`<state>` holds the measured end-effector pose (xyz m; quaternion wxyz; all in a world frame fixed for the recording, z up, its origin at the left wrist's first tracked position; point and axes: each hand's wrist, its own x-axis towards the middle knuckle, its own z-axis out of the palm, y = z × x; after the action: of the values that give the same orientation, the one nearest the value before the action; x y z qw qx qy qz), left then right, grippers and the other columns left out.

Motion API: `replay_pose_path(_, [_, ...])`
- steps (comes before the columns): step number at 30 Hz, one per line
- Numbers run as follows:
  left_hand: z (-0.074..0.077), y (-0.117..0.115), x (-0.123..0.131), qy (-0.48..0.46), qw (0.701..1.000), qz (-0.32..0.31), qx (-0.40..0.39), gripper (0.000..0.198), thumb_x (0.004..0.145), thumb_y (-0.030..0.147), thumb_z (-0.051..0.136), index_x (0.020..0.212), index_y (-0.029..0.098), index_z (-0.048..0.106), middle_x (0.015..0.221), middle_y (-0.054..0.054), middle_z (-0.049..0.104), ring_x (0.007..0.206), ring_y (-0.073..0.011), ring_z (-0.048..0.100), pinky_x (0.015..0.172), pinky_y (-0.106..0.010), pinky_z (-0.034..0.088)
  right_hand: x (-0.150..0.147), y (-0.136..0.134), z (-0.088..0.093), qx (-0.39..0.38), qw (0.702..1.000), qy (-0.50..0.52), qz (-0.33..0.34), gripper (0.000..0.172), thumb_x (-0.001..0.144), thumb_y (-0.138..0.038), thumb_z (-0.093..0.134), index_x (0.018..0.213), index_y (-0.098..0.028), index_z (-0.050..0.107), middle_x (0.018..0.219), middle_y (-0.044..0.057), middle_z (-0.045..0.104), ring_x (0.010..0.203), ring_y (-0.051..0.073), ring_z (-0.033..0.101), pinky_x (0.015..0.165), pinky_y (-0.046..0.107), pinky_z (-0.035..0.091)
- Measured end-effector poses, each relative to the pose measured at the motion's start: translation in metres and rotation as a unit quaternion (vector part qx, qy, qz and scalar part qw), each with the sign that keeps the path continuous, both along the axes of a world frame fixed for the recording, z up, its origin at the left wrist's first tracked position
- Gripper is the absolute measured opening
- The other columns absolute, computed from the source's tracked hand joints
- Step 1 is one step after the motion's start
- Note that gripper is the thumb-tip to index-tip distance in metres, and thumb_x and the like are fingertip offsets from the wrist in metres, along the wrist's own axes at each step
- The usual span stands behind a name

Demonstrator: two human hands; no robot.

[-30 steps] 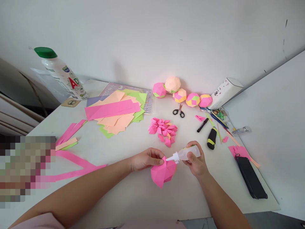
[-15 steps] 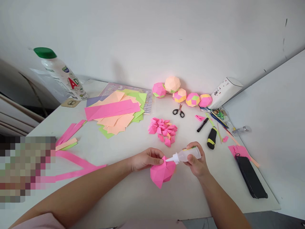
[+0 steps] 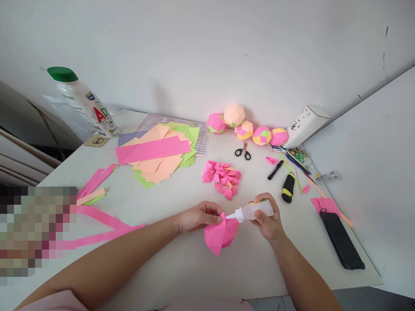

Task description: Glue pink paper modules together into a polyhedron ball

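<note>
My left hand [image 3: 202, 217] pinches the upper edge of a pink folded-paper shape [image 3: 219, 238], which has many flat facets and pointed corners. In my right hand [image 3: 267, 218] is a small clear glue bottle [image 3: 254, 211], tilted so its white nozzle points left. The nozzle tip touches or almost touches the paper by my left thumb. Whether glue is coming out cannot be made out. Just beyond lies a pile of small folded pink paper pieces [image 3: 222, 172], with a few peach ones among them.
Scissors [image 3: 243, 152] lie behind the pile. Several finished paper balls [image 3: 234, 115] line the wall. Stacked coloured paper sheets [image 3: 155, 151] and pink strips [image 3: 100, 216] are on the left, near a tall white bottle [image 3: 87, 103]. To the right are a cutter [image 3: 288, 188], a black pen [image 3: 275, 169] and a phone [image 3: 343, 242].
Almost nothing differs. Both hands, the paper shape and the glue bottle keep their places; the view has shifted very slightly.
</note>
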<state>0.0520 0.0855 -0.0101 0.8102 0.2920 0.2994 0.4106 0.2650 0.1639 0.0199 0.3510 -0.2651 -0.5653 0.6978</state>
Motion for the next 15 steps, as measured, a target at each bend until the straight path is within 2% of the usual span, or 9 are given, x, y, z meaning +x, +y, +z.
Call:
replay_pose_path(5, [-0.004, 0.000, 0.001, -0.017, 0.999, 0.041, -0.026, 0.015, 0.067, 0.024, 0.075, 0.071, 0.013, 0.065, 0.065, 0.000, 0.061, 0.059, -0.0108, 0.054, 0.056, -0.022, 0.039, 0.000, 0.000, 0.003, -0.014, 1.000, 0.027, 0.005, 0.030, 0.073, -0.043, 0.071, 0.086, -0.025, 0.052, 0.063, -0.003, 0.053, 0.044, 0.006, 0.035, 0.038, 0.017, 0.025])
replay_pose_path(10, [0.000, 0.001, 0.003, -0.022, 0.994, 0.095, -0.054, 0.018, 0.075, 0.031, 0.066, 0.082, 0.014, 0.062, 0.079, -0.006, 0.064, 0.068, -0.0159, 0.060, 0.060, -0.026, 0.044, -0.001, 0.003, 0.003, -0.058, 0.997, 0.054, 0.001, 0.030, 0.076, -0.048, 0.067, 0.086, -0.026, 0.050, 0.048, -0.010, 0.033, 0.043, 0.006, 0.022, 0.038, 0.016, 0.022])
replay_pose_path(15, [0.008, 0.004, 0.004, -0.026, 0.995, 0.089, -0.035, 0.024, 0.083, 0.034, 0.054, 0.090, 0.012, 0.060, 0.077, -0.011, 0.066, 0.062, -0.0206, 0.061, 0.057, -0.032, 0.046, 0.000, 0.004, 0.003, -0.065, 0.997, 0.051, -0.008, 0.030, 0.075, -0.048, 0.067, 0.086, -0.026, 0.050, 0.048, -0.010, 0.033, 0.043, 0.006, 0.021, 0.038, 0.016, 0.023])
